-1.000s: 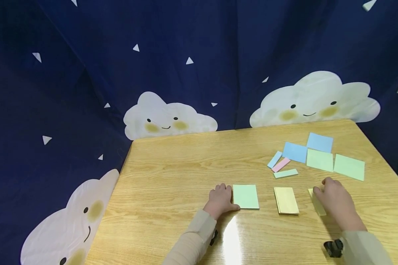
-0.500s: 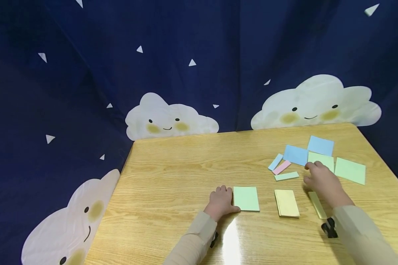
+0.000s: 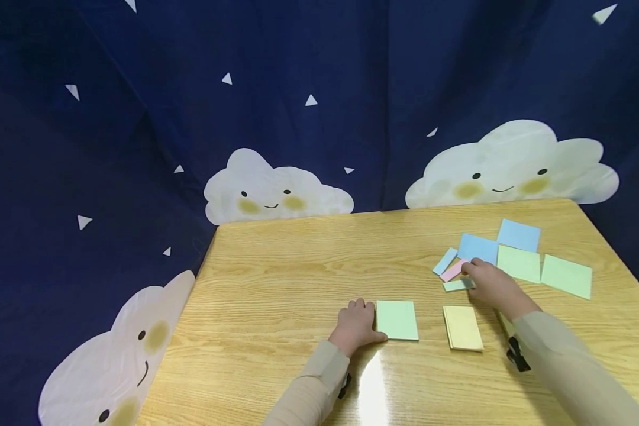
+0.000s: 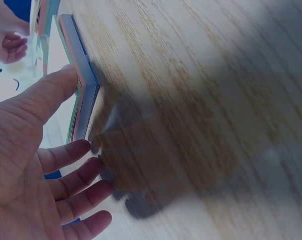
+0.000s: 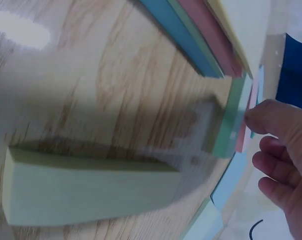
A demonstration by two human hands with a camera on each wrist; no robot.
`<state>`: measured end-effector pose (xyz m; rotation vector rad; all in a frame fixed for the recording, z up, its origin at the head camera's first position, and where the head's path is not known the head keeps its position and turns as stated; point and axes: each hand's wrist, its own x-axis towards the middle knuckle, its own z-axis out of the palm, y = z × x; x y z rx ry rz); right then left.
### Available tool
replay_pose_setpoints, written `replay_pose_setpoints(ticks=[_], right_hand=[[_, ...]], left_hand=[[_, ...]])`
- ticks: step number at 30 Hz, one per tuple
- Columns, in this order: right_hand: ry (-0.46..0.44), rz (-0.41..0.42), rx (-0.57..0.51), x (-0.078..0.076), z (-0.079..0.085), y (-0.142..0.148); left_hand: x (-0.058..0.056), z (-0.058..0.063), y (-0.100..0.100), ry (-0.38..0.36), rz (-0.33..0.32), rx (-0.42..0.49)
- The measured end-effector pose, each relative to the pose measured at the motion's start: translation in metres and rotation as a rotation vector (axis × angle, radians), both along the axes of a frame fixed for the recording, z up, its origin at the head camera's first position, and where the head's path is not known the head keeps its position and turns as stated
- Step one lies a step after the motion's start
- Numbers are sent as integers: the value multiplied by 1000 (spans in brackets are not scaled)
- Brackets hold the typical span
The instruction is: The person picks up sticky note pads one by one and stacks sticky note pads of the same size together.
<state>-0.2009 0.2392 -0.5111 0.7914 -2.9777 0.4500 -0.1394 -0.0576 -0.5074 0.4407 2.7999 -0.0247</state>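
My left hand (image 3: 354,326) rests beside a square sticky note stack (image 3: 397,320), light green on top. In the left wrist view, the thumb touches this stack (image 4: 81,75), whose sides show pink and blue layers; the other fingers lie loosely near its edge. My right hand (image 3: 492,287) is over the right end of a narrow green note pad (image 3: 457,285), beside a narrow pink pad (image 3: 451,271). In the right wrist view, the thumb is at the green pad (image 5: 230,117), and the fingers are loosely bent behind it. Whether it touches is unclear.
A yellow-topped rectangular note stack (image 3: 463,328) lies between the hands. A narrow yellow pad (image 5: 91,192) is partly under my right forearm. Beyond lie a narrow blue pad (image 3: 445,261), blue notes (image 3: 519,235) and green notes (image 3: 567,276). A dark curtain (image 3: 298,59) hangs behind the table (image 3: 277,266).
My right hand has left the narrow yellow pad, moving away and to the left to the narrow green and pink pads. The left hand stays by the square stack.
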Motion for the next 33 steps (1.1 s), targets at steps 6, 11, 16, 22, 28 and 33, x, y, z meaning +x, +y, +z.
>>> replay_pose_setpoints(ticks=[6,11,16,22,28,33], right_hand=[[22,33,24,-1,-6,-8],[20,47,38,-2,-11,-9],[52,67,51,-3,-16,-10],[124,91,61,-4,-18,-12],[92,81,54,-3,-17,-13],[74,72,62,-2,-19,-12]], left_hand=[[1,1,-1,-2,0,8],[0,1,-1,0,-5,5],[-1,0,-1,-6,-3,-1],[-1,0,-1,-12,-2,-2],[-1,0,-1,-12,-16,-8],[0,4,1,-33,-28,-5]])
